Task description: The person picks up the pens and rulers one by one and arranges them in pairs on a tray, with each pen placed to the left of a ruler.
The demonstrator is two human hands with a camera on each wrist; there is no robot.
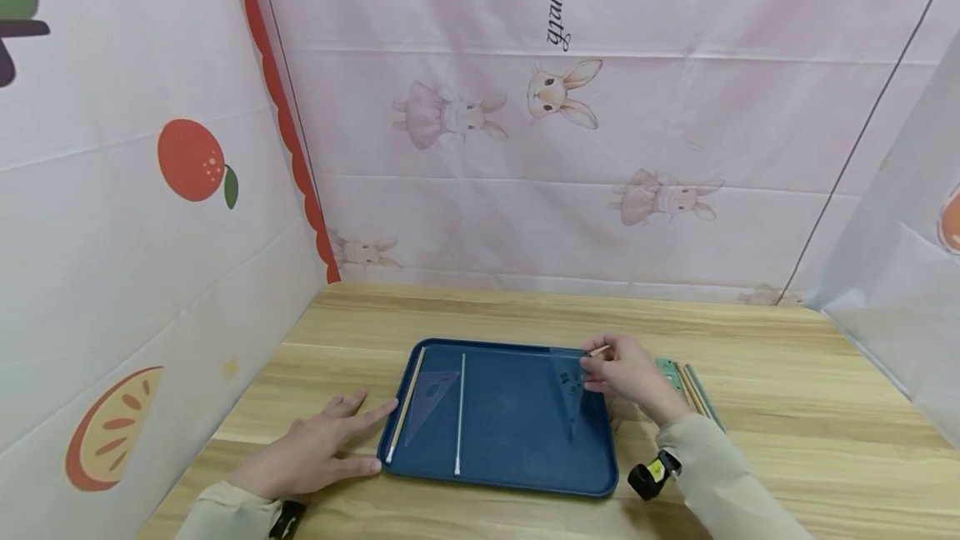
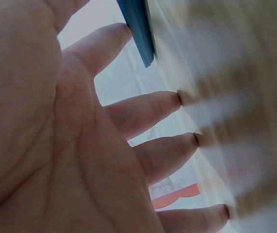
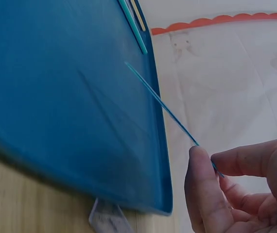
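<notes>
My right hand [image 1: 626, 373] pinches the clear set square [image 1: 570, 390] — long axis toward me; left hand [image 1: 315, 448] flat, open beside the tray [image 1: 525, 482].

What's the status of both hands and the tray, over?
Left hand flat on table, fingertips at tray edge. Right hand pinches clear set square over tray. Second set square, two sticks lie at the tray's left.

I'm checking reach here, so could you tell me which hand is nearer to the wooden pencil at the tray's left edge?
Left. The left hand rests on the table just left of the wooden pencil; the right hand is across the tray, pinching a set square.
</notes>
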